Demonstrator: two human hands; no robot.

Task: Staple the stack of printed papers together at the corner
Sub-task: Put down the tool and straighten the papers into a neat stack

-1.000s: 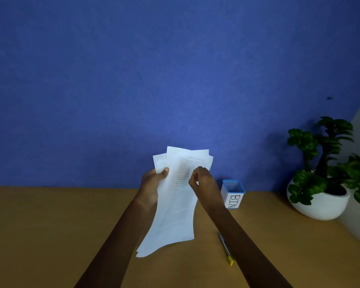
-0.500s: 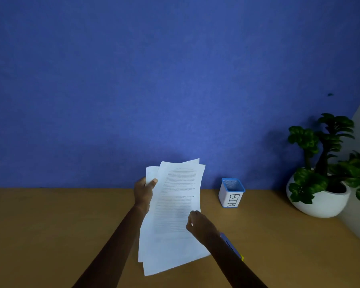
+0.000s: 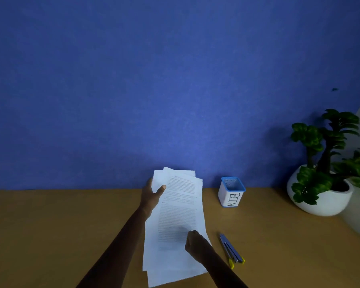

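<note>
1. Fingers (image 3: 162,188) of the left hand (image 3: 151,196) pinch the upper left edge of the papers (image 3: 176,217): thumb on the printed face, the other fingers behind the sheets.
2. Right hand (image 3: 194,244) rests on the lower right part of the papers, its fingers curled inward; whether they pinch a sheet cannot be told from this angle.
3. Papers are several printed sheets, loosely fanned, edges not aligned at top or bottom. They are held in front of the person, the lower end low over the worktop (image 3: 50,235); contact with the surface cannot be confirmed.
4. Stapler (image 3: 231,250), blue-grey with yellow ends, lies flat on the worktop just right of the right hand, apart from the papers.
5. White tub (image 3: 231,194) with a blue rim, lettered "BIN", stands further back near the blue wall (image 3: 175,80).
6. Potted plant (image 3: 322,169) in a white bowl stands at the far right.
</note>
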